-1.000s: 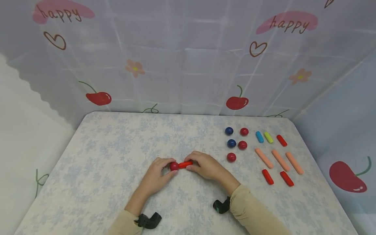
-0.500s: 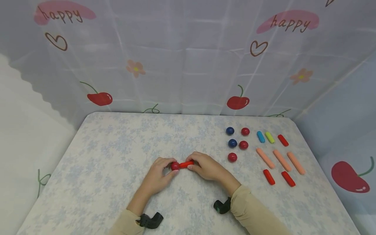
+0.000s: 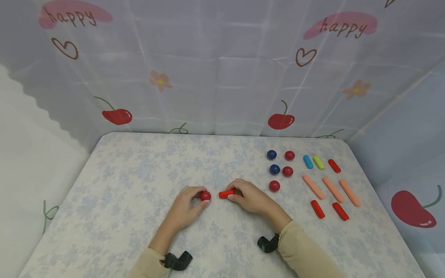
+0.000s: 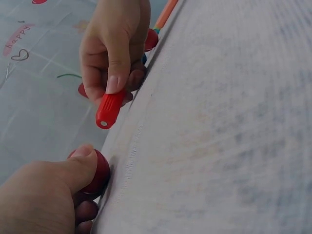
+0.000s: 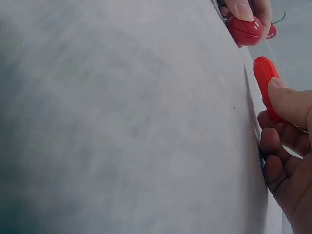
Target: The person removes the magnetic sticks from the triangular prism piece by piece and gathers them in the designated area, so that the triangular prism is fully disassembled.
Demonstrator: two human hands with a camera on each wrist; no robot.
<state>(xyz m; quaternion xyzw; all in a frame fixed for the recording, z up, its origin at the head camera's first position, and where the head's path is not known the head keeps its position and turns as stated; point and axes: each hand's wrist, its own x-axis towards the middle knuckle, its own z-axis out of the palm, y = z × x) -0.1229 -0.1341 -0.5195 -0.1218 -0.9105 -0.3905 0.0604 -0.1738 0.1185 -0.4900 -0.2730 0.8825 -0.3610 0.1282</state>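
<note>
At the near middle of the table, my left hand (image 3: 185, 208) pinches a glossy dark red ball (image 3: 205, 195) between thumb and fingers. A seam line runs round the ball (image 5: 246, 30) in the right wrist view. Just to its right, my right hand (image 3: 251, 197) pinches a short bright red ridged rod (image 3: 226, 194) near its right end. The rod points toward the ball with a small gap between them. In the left wrist view the free end of the rod (image 4: 110, 109) shows a pale round spot at its centre.
To the right lie two blue balls (image 3: 274, 169), several red balls (image 3: 274, 186), a blue rod (image 3: 307, 161), a yellow-green rod (image 3: 318, 162), several red rods (image 3: 340, 211) and three long peach rods (image 3: 333, 189). A printed curtain (image 3: 215, 96) hangs behind the table (image 3: 139, 166).
The red rod, which was touching the ball, has come away from it to the right with my right hand. My left hand holds the ball in nearly the same place.
</note>
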